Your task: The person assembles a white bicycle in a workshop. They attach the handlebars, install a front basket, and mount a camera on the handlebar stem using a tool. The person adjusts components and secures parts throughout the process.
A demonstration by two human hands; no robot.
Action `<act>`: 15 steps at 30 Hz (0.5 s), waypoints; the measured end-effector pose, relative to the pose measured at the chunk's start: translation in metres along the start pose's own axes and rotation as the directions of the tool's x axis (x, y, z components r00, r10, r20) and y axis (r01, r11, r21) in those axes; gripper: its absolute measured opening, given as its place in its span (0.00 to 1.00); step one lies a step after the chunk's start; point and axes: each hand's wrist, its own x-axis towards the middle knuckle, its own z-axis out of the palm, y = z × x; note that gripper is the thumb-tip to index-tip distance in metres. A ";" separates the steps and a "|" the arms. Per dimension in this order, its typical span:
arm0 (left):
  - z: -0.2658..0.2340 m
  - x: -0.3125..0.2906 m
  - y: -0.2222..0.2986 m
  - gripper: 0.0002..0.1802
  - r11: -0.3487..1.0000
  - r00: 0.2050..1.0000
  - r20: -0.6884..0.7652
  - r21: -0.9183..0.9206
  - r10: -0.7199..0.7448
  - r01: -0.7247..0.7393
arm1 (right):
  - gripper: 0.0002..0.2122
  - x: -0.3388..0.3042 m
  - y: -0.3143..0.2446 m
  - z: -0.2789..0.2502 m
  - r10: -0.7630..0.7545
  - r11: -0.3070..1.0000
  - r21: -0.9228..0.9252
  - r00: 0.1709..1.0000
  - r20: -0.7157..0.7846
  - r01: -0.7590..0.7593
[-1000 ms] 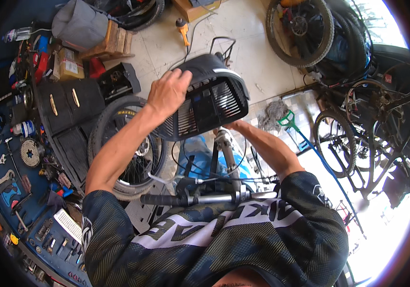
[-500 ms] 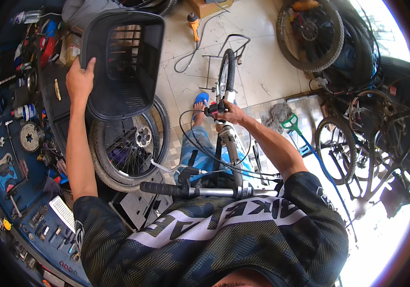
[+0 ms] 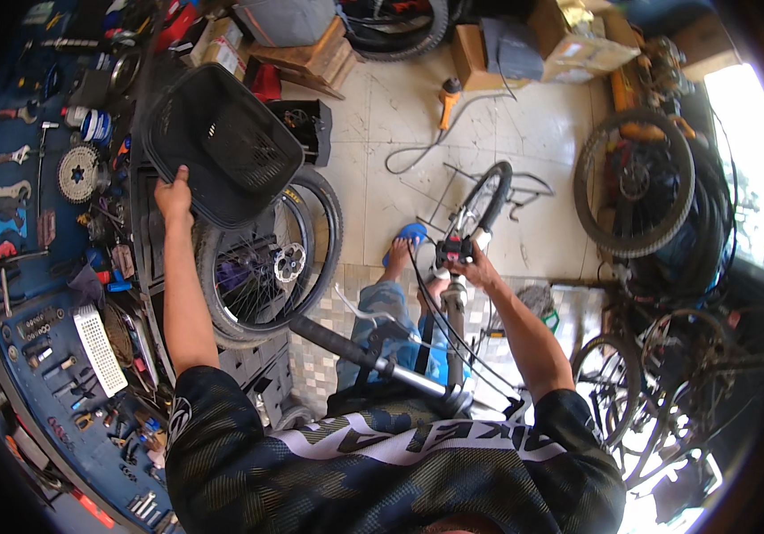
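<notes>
The black plastic mesh bicycle basket [image 3: 222, 142] has swung further out toward ten o'clock, away from the bicycle. The left hand [image 3: 173, 198] grasps its rim, arm stretched straight (elbow locked). The right hand [image 3: 473, 264] clenches the black handlebar stem [image 3: 451, 252] at one o'clock.

The basket [image 3: 222, 147] hangs at ten o'clock, above the wheel [image 3: 266, 262] leaning against the tool wall [image 3: 35, 267] at nine. The handlebar [image 3: 382, 360] crosses dead centre; a second wheel [image 3: 636, 182] stands at two o'clock.
</notes>
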 end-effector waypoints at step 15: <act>0.169 -0.003 -0.088 0.21 0.667 0.795 0.217 -0.447 -0.566 0.597 | 0.21 -0.008 0.010 -0.008 -0.064 0.998 0.027 0.998 -0.013 0.064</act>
